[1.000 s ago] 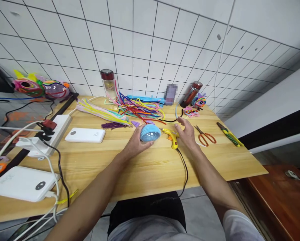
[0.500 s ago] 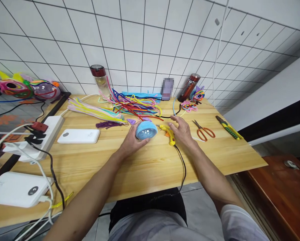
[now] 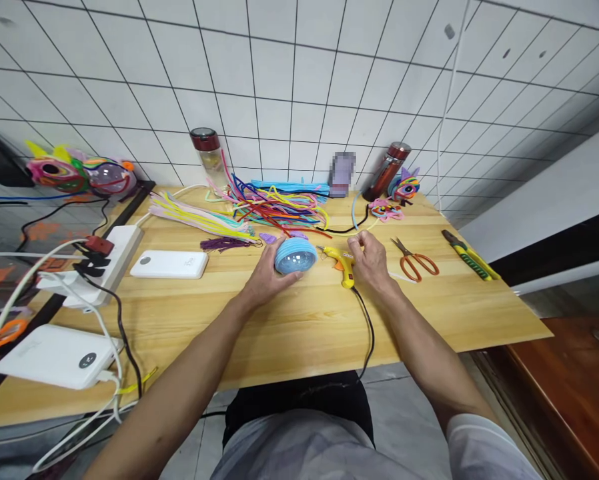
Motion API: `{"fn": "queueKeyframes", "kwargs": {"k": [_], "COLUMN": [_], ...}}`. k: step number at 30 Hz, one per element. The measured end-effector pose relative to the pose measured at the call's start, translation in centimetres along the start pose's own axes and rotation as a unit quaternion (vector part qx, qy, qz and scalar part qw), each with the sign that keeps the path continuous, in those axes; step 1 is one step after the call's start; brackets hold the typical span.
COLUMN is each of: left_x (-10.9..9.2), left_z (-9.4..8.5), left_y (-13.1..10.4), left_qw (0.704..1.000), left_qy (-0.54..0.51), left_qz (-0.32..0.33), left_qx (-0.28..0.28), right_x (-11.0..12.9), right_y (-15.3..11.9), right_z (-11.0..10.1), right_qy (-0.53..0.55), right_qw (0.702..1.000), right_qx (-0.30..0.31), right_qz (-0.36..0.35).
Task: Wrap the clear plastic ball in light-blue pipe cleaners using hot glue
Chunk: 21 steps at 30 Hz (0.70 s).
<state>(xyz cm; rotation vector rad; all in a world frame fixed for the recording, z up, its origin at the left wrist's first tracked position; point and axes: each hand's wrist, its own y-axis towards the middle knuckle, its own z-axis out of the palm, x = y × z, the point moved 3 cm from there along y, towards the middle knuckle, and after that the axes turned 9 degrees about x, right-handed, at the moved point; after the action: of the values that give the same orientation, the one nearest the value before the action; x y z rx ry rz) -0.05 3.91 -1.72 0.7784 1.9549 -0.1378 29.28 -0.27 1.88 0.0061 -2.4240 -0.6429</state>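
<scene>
My left hand (image 3: pixel 268 275) is wrapped round the left side of a clear ball (image 3: pixel 297 260) with light blue strands coiled on its upper part. Just right of the ball, a yellow glue gun (image 3: pixel 346 267) lies on the table with its nozzle towards the ball. My right hand (image 3: pixel 370 259) is beside the glue gun, its fingers curled together; whether anything is between them is too small to tell. Behind the ball are purple pieces (image 3: pixel 268 237) and a heap of coloured pipe cleaners (image 3: pixel 279 207).
Orange-handled scissors (image 3: pixel 418 265) and a green-yellow cutter (image 3: pixel 472 257) lie on the right. On the left are white power banks (image 3: pixel 169 265) and a power strip (image 3: pixel 110 263) with cables. Two flasks (image 3: pixel 387 171) stand by the wall, near decorated balls (image 3: pixel 405 185).
My right hand has gone from loosely spread fingers to curled ones beside the glue gun. My left hand still holds the ball. The whole view has shifted slightly.
</scene>
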Motion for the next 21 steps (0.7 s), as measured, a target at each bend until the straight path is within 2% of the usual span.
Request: {"fn": "queueKeyframes", "kwargs": {"k": [6,12,21], "left_x": [0.2,-0.3,-0.3], "left_z": [0.1,0.0,0.0], "left_y": [0.1,-0.1,-0.1], "left_qw": [1.000,1.000,1.000], "left_qy": [0.017,0.001,-0.010], "left_qz": [0.003,-0.003,-0.012], "left_qx": [-0.008,0.001,0.003], "right_x": [-1.1,-1.7,-0.7], "right_y": [0.5,0.8,0.3], "right_z": [-0.9,-0.4,0.2], "right_qy": [0.005,0.031,0.033], "right_qw": [1.000,0.999,0.999], "right_qx": [-0.019,-0.006,0.028], "right_qz": [0.016,0.022,0.016]}}
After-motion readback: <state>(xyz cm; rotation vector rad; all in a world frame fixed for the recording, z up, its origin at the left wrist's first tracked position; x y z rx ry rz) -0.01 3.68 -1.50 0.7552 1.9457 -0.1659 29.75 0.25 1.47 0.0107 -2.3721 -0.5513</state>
